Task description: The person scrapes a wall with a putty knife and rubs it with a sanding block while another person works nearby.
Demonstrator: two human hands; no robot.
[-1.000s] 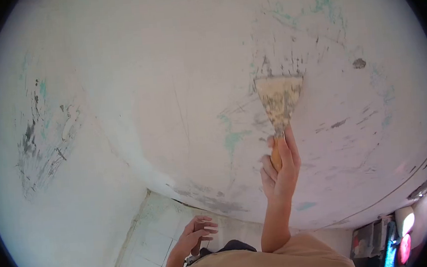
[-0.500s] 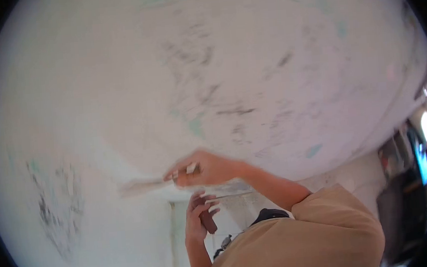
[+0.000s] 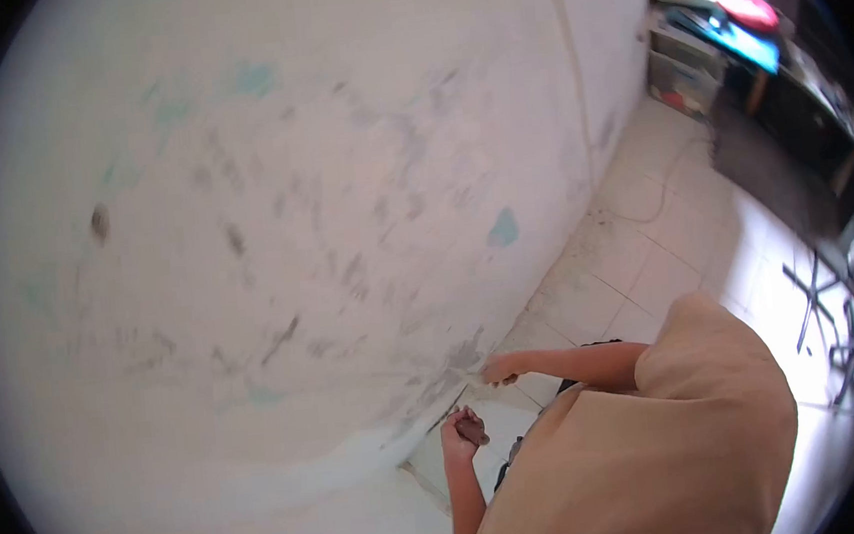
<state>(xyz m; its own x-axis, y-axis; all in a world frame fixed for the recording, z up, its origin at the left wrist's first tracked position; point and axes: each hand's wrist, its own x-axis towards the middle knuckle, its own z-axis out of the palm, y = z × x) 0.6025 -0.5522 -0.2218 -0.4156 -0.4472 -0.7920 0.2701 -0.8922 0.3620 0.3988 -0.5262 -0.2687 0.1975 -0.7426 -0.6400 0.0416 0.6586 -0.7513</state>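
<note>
My right hand (image 3: 501, 370) is down low by the foot of the wall (image 3: 347, 273), its fingers closed. A thin, pale, flat tool (image 3: 473, 377) sticks out from it against grey smears on the wall; blur hides its exact kind. Just below and to the left, my left hand (image 3: 459, 435) curls around a small dark brown flat piece (image 3: 472, 431), held apart from the wall. The wall around both hands is off-white, with dark scuffs and a green-blue patch (image 3: 503, 227).
Pale floor tiles (image 3: 638, 270) meet the wall along a slanting edge. A cable (image 3: 664, 193) lies on them. At the right stand a dark desk (image 3: 769, 155), a lit screen (image 3: 746, 46) and a chair base (image 3: 815, 292). A wall corner is at lower left.
The view has turned, so more floor and desk show at the right. My right hand has gone from higher on the wall to its foot. My left hand keeps the brown piece.
</note>
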